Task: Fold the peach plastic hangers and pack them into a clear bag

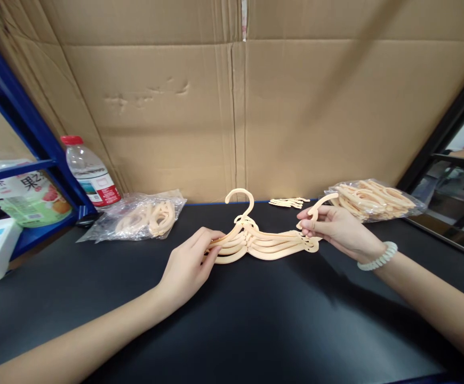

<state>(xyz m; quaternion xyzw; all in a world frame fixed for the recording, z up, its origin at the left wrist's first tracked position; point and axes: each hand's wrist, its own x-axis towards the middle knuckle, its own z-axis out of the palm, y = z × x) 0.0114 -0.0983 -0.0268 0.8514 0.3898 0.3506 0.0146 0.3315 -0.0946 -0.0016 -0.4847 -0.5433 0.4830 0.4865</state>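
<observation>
A: Several hangers (256, 242) lie stacked on the black table (232, 330), just in front of the cardboard wall (232, 106). The left hand (190, 264) pinches the stack's left end; the right hand (330, 226) grips a loose hanger (323, 201) at its right end.

B: Risks?

A: I'd judge the stack could fan apart. Left of it, a bag (136, 217) holds hangers; right of it, another bag (374, 200) holds more.

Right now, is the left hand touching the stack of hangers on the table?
Touching. The head view shows the left hand with its fingers closed around the left end of the hanger stack.
</observation>
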